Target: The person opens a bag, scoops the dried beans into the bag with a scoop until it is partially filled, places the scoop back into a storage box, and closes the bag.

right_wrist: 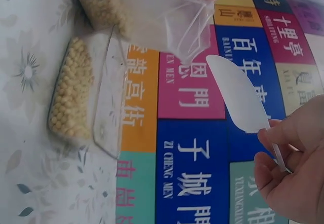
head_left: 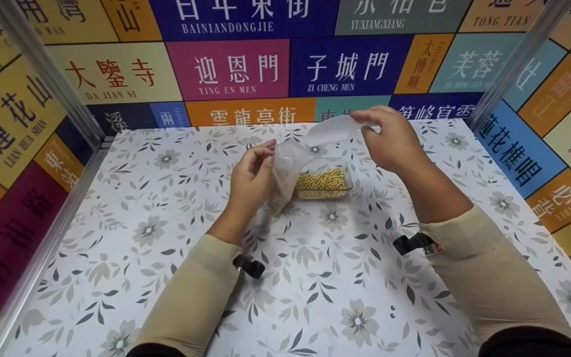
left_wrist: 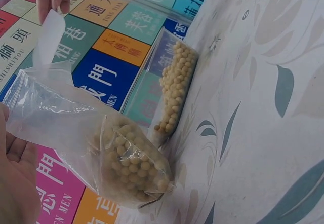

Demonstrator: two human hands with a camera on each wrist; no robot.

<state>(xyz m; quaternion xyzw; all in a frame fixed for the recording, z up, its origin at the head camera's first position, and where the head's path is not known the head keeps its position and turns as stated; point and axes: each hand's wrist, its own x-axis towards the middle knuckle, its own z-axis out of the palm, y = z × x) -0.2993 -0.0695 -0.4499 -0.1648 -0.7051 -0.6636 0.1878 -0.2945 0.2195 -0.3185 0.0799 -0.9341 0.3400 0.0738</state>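
My left hand (head_left: 250,181) grips the top edge of a clear plastic bag (head_left: 286,166) that stands on the table, its lower part filled with soybeans (left_wrist: 134,165). My right hand (head_left: 393,141) pinches the thin handle of a white plastic scoop (right_wrist: 240,100). The scoop's blade points left, raised beside the bag's mouth, and its visible face carries no beans. Just right of the bag sits a clear rectangular container (right_wrist: 109,117). Soybeans (head_left: 322,178) fill its lower part, heaped somewhat unevenly.
Under everything lies a white tablecloth (head_left: 186,282) printed with grey flowers and leaves. Colourful panels (head_left: 236,67) with Chinese lettering rise behind the table and along both sides. Clear upright strips (head_left: 57,74) stand at the back corners.
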